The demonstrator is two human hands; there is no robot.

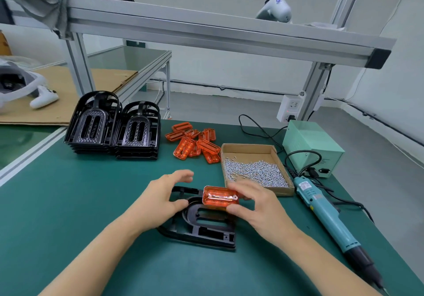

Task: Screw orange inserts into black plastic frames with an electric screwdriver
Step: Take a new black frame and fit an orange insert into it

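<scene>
**A:** From the head camera, what is your right hand doing?

**B:** Your right hand pinches a translucent orange rectangular plastic insert between thumb and fingers, holding it over the far end of the black plastic frame that lies flat on the green bench mat in front of you.

**A:** And your left hand?

**B:** It hangs over the frame's left side with its fingers spread and loosely bent, gripping nothing; the thumb tip is at the frame's edge, though I cannot tell if it touches.

**A:** What about the containers?

**B:** A shallow brown cardboard tray sits just beyond your right hand, and small silver screws fill its near half. The loose pile of orange inserts lies directly on the mat, left of the tray, in no container.

**A:** The remaining frames?

**B:** Two stacks of black frames stand side by side at the mat's far left.

**A:** The tool?

**B:** Your teal electric screwdriver lies on the mat to your right, untouched, its cable running towards the pale green power box.
</scene>
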